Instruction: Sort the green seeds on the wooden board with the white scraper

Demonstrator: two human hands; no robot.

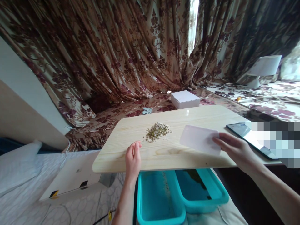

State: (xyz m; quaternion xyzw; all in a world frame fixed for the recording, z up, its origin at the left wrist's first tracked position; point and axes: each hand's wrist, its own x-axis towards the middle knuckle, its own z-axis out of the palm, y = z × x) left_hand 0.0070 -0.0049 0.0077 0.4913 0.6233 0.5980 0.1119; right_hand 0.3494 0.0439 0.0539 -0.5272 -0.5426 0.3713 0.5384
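A small heap of greenish-brown grains point(156, 131) lies near the middle of a pale wooden board point(131, 131). My left hand point(132, 157) rests upright at the board's near edge, just left of and below the heap, fingers together and slightly curled, holding nothing. My right hand point(235, 150) grips the right end of a white plastic scraper card point(199, 139), which lies flat on the board to the right of the heap.
Two turquoise plastic bins point(161, 215) point(219, 195) sit under the board's near edge. A phone point(241, 129) lies at the board's right end. A white box point(185, 99) stands behind the board on the patterned cloth. A flat white carton point(72, 178) rests on the bed at left.
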